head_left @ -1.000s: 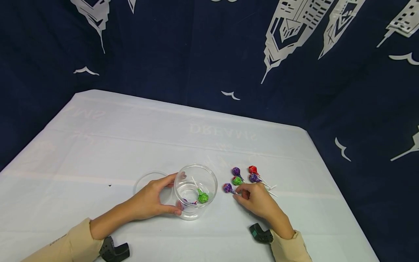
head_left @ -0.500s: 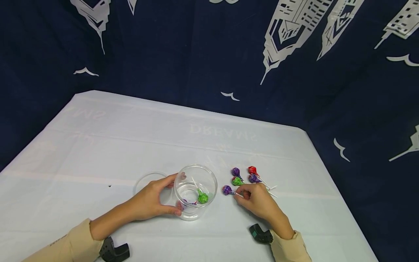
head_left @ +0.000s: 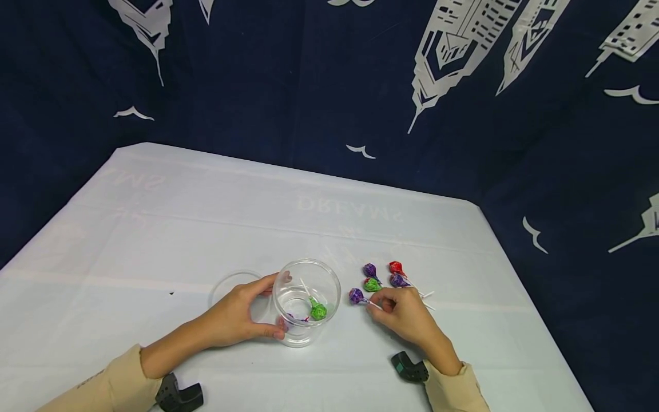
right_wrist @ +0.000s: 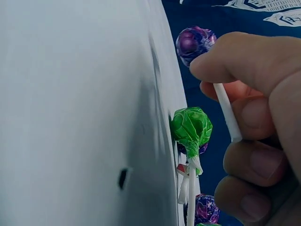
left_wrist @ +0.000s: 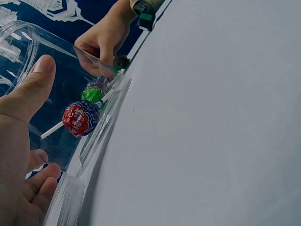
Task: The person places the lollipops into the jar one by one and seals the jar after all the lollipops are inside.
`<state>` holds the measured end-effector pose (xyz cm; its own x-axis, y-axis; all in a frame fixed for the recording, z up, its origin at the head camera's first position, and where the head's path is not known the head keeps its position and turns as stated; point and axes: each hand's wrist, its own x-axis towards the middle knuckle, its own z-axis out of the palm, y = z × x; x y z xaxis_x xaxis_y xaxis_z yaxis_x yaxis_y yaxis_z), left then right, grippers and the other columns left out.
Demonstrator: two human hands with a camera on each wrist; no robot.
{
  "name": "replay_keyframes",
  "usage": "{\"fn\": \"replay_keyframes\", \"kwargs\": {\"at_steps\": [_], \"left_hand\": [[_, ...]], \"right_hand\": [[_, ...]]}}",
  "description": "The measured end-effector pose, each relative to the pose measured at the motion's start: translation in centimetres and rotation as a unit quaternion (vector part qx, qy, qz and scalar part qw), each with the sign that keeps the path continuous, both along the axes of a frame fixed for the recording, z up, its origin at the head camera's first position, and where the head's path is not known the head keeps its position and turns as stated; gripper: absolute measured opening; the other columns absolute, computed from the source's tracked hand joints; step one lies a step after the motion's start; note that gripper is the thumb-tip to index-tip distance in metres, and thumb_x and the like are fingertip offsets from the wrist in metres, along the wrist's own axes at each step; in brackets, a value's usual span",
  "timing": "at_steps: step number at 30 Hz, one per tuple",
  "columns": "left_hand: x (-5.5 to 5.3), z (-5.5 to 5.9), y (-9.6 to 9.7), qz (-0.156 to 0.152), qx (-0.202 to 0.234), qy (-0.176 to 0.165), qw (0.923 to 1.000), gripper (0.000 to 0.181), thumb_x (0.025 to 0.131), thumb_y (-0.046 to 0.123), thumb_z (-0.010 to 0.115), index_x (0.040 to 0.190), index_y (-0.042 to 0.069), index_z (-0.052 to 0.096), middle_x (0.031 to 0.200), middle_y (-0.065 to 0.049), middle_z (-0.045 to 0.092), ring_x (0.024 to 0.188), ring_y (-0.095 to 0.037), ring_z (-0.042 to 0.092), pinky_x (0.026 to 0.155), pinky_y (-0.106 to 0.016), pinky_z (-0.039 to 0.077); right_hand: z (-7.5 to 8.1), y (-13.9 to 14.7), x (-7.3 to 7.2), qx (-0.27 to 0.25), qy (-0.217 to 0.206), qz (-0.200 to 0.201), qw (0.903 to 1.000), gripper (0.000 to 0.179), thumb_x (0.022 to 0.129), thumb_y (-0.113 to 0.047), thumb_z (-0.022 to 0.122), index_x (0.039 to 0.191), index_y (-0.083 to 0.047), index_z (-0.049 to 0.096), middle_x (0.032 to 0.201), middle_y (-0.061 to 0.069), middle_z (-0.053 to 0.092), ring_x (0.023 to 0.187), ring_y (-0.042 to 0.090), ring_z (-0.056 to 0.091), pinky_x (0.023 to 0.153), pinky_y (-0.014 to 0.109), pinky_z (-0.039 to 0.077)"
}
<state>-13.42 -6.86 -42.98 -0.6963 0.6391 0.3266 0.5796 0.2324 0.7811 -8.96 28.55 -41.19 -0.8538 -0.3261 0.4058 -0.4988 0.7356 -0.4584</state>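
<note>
My left hand [head_left: 239, 315] holds a clear plastic jar [head_left: 329, 286] by its side, thumb in front and fingers behind. Inside lie a green-wrapped lollipop [head_left: 318, 311] and, in the left wrist view, a red-and-blue one [left_wrist: 80, 118] near the wall. To the right of the jar, my right hand [head_left: 409, 312] pinches the white stick of a purple-wrapped lollipop [right_wrist: 194, 44] between thumb and index finger. Its head points left, towards the jar. Just beyond that hand lie a green lollipop [right_wrist: 192, 125], two purple ones and a red one [head_left: 395, 267].
A round clear lid [head_left: 218, 289] lies flat behind my left hand, partly covered by it. A small dark speck [head_left: 171, 293] is on the white tablecloth [head_left: 154, 240]. Behind the table hangs a dark blue cloth [head_left: 268, 86] with white building prints.
Both hands and the jar stay almost where they were. More of the purple lollipop's stick now shows at my right fingertips, and its head has shifted slightly left.
</note>
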Motion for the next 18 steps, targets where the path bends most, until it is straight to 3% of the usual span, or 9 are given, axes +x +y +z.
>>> {"fn": "replay_keyframes", "kwargs": {"at_steps": [18], "left_hand": [[0.0,0.2,-0.1,-0.004,0.009,-0.008,0.9999,0.095,0.069,0.040,0.090,0.146,0.010,0.045,0.134,-0.001,0.061,0.118,-0.016,0.059,0.103,-0.044,0.045]], "right_hand": [[1.9,-0.5,0.3,-0.057,0.013,0.011,0.9982,0.019,0.074,0.008,0.079,0.075,-0.010,0.071,0.057,-0.017,0.041,0.051,-0.005,0.032,0.043,0.014,0.032]]}}
